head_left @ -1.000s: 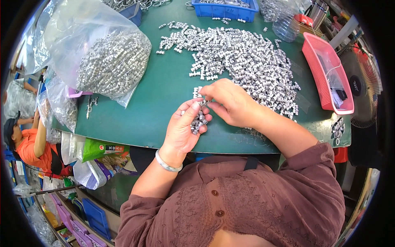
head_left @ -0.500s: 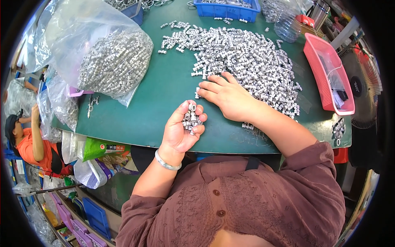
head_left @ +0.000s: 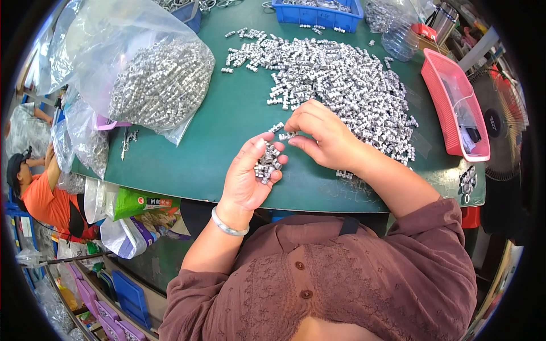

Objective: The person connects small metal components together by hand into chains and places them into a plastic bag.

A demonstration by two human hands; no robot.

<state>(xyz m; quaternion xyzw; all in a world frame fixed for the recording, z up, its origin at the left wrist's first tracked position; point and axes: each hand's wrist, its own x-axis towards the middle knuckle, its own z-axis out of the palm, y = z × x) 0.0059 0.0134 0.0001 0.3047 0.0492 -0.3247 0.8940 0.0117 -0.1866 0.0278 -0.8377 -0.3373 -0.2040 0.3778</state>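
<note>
My left hand [head_left: 245, 181], palm up with a pale bangle at the wrist, curls round a cluster of small silver metal fittings [head_left: 266, 163]. Beside it, my right hand [head_left: 325, 136] has thumb and fingers closing on one small metal fitting [head_left: 288, 136] just above the table. Another loose piece [head_left: 276, 127] lies by the right fingertips. Beyond my right hand spreads a large pile of the same fittings [head_left: 341, 74], short ribbed pieces, some showing oval holes. Both hands are close together near the table's front edge.
A clear bag full of fittings [head_left: 165, 85] stands left on the green table [head_left: 239, 108]. A blue tray [head_left: 318, 15] sits at the back, a pink basket [head_left: 455, 108] at right beside a fan [head_left: 497, 122]. Someone in an orange top [head_left: 48, 199] is at far left.
My right hand has drawn its spread fingers in from the pile's edge to a pinch at a fitting beside my left hand. The left hand stays curled round its cluster.
</note>
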